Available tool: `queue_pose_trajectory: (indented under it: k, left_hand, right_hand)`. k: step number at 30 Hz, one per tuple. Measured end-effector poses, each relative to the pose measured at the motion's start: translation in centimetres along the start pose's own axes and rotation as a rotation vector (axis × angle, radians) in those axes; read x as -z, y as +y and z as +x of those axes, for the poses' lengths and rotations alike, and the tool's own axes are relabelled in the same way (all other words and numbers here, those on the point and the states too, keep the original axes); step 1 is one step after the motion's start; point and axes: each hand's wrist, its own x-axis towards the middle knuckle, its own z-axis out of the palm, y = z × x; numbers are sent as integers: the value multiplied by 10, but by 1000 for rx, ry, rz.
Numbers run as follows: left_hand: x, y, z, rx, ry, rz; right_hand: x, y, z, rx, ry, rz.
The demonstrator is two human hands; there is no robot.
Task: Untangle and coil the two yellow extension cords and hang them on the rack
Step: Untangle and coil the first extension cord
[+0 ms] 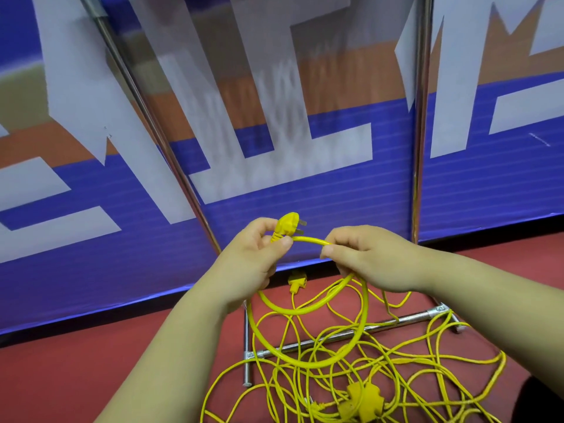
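Observation:
My left hand pinches a yellow extension cord just behind its plug, whose metal prongs point right. My right hand grips the same cord a short way along. From both hands a loop of thick yellow cord hangs down in front of me. Below, the tangle of thin yellow cord sprawls over the red floor and across the rack's base bars. A yellow socket block lies in the tangle, and a second yellow plug rests on the floor near the wall.
The metal rack stands ahead, with two chrome uprights against a blue, white and orange banner wall. Its base bar lies on the red floor under the cords. A dark object sits at the bottom right edge.

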Motion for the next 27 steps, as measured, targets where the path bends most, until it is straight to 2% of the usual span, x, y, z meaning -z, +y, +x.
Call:
queue_pose_trajectory:
  k: [3, 4, 8, 11, 14, 19, 21, 24, 27]
  left_hand:
    - [0, 1, 1, 45, -38, -308]
    - [-1, 1, 0, 36, -43, -345]
    - [-7, 2, -2, -10, 24, -245]
    - [-9, 6, -1, -23, 59, -240]
    - [-14, 8, -2, -18, 23, -196]
    - [-23, 7, 0, -13, -29, -91]
    - [-23, 6, 1, -10, -24, -79]
    - [-21, 3, 1, 23, -52, -104]
    - [-17, -1, 1, 97, -100, -213]
  right_hand:
    - [6, 0, -1, -4, 23, -1]
    - [8, 1, -1, -14, 34, 27]
    - [10, 6, 1, -79, 29, 98]
    - [9, 5, 0, -85, 86, 171]
    - [11, -1, 4, -41, 156, 227]
    - [13, -14, 5, 2, 176, 449]
    - [15, -14, 3, 23, 187, 423]
    - [18, -11, 4, 36, 193, 378]
    - [24, -9, 7, 29, 273, 470]
